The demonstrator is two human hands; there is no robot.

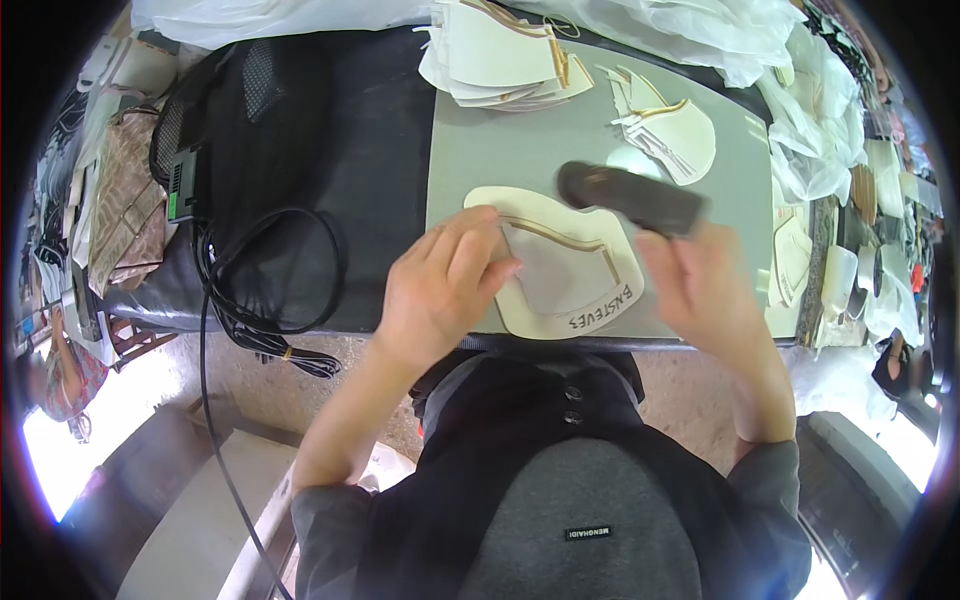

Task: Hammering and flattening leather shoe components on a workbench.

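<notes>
A cream, ring-shaped cut piece (627, 250) with a brown strip along its inner edge and handwriting on its near side lies on the grey board (590, 135). On its left side rests my left hand (445, 280), fingers curled together and gripping that edge. My right hand (705, 285) is closed round a dark hammer (640, 198), its head held over the piece's upper right edge. Both the hammer and this hand are smeared by motion. The hammer's handle is mostly hidden in the hand, and whether the head touches the piece I cannot tell.
Cream cut pieces with brown edging lie in a stack (500, 60) at the back and a smaller pile (670, 135) at the far right. Coiled black cable (275, 270) hangs over the table's left front edge. Clear plastic sheeting (690, 40) covers the back.
</notes>
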